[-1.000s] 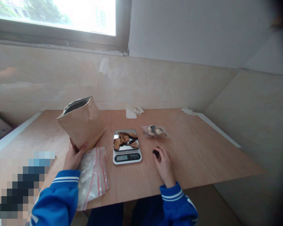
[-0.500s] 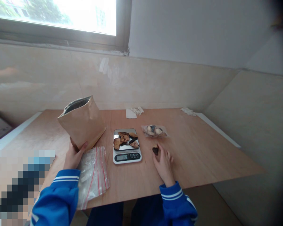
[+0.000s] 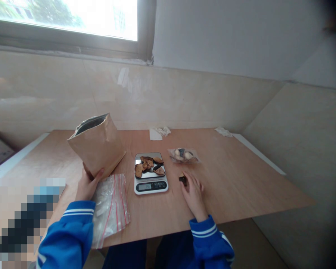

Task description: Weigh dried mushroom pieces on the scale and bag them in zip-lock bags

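My left hand [image 3: 90, 183] is closed round the lower corner of a brown kraft paper bag [image 3: 100, 149], which stands tilted with its mouth open. My right hand [image 3: 193, 192] pinches a small dark dried piece [image 3: 182, 180] between thumb and fingers, right of the scale. On the digital kitchen scale [image 3: 138, 187] lie several brown dried slices [image 3: 147, 164] with dark rinds; its display digits are too blurred to read surely. Clear zip bags with red stripes [image 3: 112, 209] lie below the paper bag, near my left wrist.
A clear packet with pale round pieces [image 3: 184, 155] lies behind my right hand. Crumpled white tissue [image 3: 164, 131] and a white paper [image 3: 156, 135] are at the table's back edge, with another tissue [image 3: 224, 132] farther right. The wall stands directly behind.
My right hand has turned the dark piece slightly and shifted it a little to the left, showing a lighter edge. My left hand and the paper bag have stayed in place.
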Demonstrator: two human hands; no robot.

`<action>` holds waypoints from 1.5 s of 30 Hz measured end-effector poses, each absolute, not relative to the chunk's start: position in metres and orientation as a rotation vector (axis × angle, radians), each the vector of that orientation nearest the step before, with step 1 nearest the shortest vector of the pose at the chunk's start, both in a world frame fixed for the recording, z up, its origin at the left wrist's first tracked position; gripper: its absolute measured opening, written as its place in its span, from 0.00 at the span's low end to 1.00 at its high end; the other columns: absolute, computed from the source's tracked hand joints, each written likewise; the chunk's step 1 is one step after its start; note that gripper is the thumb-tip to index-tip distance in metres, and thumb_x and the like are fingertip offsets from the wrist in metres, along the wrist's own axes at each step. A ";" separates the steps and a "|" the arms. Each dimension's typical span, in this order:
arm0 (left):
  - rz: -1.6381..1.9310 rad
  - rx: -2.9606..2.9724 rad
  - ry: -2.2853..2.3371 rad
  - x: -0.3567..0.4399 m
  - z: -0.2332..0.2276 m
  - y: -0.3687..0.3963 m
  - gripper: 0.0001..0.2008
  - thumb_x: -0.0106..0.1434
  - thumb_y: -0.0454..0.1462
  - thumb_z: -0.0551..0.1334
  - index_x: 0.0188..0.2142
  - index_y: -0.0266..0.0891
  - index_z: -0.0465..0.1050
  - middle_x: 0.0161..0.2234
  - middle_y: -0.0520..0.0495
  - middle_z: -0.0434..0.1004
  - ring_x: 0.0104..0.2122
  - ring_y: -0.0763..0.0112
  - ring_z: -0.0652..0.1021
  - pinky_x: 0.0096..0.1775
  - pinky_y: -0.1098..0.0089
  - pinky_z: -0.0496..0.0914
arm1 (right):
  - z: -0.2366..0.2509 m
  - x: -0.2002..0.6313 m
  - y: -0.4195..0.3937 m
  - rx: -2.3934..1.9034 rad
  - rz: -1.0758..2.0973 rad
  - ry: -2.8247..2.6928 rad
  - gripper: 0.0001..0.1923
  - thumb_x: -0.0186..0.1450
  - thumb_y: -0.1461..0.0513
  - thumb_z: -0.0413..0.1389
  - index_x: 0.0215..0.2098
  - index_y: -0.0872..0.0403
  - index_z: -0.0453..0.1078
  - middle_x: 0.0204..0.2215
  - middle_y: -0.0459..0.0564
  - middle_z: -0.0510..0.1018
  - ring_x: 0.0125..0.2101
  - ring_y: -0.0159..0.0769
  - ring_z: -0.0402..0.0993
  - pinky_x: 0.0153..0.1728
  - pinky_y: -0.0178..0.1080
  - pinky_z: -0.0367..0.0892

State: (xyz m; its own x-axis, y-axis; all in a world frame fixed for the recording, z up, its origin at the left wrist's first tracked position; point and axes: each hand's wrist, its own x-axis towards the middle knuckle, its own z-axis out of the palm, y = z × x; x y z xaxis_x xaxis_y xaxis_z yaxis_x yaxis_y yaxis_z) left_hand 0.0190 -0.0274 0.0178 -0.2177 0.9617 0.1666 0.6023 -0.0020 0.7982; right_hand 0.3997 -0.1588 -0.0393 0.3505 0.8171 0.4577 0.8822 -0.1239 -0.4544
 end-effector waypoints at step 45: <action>1.092 1.555 1.858 0.019 0.019 -0.027 0.44 0.54 0.53 0.64 0.65 0.38 0.53 0.57 0.35 0.70 0.57 0.45 0.69 0.57 0.51 0.63 | -0.017 0.399 -0.166 -1.561 -0.158 -1.135 0.18 0.67 0.61 0.49 0.54 0.55 0.65 0.52 0.61 0.68 0.54 0.46 0.66 0.50 0.51 0.70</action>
